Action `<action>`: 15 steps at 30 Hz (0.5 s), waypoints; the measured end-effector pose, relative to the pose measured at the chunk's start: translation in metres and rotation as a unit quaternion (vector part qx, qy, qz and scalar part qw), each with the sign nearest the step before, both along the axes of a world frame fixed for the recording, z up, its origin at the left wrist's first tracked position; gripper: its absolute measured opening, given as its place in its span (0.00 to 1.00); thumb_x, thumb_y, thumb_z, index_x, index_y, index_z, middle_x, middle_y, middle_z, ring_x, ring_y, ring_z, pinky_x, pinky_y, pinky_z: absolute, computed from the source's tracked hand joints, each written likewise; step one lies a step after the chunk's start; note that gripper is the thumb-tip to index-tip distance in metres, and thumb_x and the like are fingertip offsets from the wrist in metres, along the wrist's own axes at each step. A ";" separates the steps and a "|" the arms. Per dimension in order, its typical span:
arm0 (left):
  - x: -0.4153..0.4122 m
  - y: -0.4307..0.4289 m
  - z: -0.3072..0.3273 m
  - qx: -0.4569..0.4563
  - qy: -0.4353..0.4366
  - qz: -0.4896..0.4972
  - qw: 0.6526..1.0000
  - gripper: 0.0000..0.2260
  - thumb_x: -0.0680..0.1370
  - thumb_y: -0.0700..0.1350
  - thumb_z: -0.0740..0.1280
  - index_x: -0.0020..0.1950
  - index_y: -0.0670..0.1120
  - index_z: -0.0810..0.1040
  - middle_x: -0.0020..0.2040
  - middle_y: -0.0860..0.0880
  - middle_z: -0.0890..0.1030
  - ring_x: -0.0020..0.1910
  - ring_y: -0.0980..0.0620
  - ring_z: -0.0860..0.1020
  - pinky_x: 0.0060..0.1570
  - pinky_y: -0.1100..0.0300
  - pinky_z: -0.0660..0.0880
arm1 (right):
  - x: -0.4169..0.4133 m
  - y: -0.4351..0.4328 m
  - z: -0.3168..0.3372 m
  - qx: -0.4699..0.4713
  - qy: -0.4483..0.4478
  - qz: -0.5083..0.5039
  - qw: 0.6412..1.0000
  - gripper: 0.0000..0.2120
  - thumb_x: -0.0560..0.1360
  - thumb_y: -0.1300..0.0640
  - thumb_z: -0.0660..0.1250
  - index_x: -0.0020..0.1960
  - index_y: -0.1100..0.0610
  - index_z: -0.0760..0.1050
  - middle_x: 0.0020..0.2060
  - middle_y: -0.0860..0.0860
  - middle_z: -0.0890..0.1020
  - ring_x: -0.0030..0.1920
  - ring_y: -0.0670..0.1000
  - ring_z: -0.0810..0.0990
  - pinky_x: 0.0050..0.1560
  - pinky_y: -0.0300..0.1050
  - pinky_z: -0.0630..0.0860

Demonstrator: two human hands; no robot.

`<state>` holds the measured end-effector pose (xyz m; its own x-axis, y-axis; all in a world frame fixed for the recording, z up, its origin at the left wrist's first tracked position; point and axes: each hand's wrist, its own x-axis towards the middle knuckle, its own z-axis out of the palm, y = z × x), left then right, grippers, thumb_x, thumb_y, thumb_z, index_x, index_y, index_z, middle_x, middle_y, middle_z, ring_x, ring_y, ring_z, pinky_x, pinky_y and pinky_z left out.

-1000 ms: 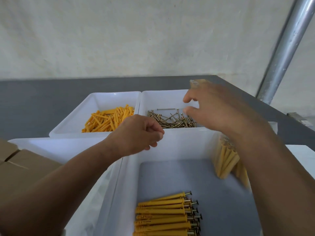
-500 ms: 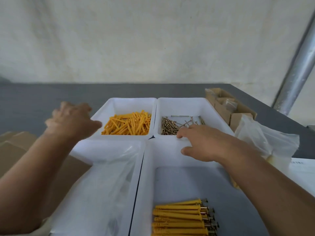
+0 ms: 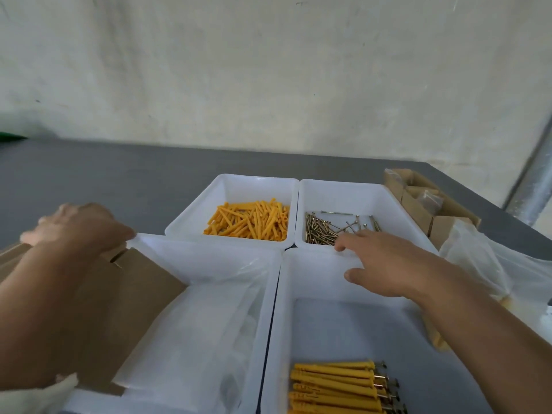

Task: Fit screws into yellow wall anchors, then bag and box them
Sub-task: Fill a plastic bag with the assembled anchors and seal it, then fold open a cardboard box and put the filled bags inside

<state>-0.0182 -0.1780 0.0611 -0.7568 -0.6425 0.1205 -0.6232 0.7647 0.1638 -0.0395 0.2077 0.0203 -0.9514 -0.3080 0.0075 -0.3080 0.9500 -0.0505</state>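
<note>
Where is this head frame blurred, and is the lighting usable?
Head view: the left hand is motion-smeared over the cardboard box; the right hand, loose anchors and screws read sharp; the metal pole at the right edge looks soft; light is soft and even, without hard shadows.

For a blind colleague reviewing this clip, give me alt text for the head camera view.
A person's left hand holds a flat cardboard box over a white bin of plastic bags, while the open right hand reaches toward a bin of screws. Other bins hold loose yellow anchors and assembled anchors.
</note>
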 end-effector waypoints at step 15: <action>0.007 0.009 -0.002 -0.049 -0.011 -0.028 0.998 0.15 0.73 0.49 0.68 0.59 0.50 0.77 0.50 0.46 0.64 0.60 0.42 0.70 0.53 0.50 0.66 | 0.000 -0.001 -0.001 0.029 0.014 -0.001 0.999 0.19 0.77 0.45 0.64 0.65 0.37 0.63 0.63 0.42 0.72 0.52 0.46 0.72 0.49 0.43 0.71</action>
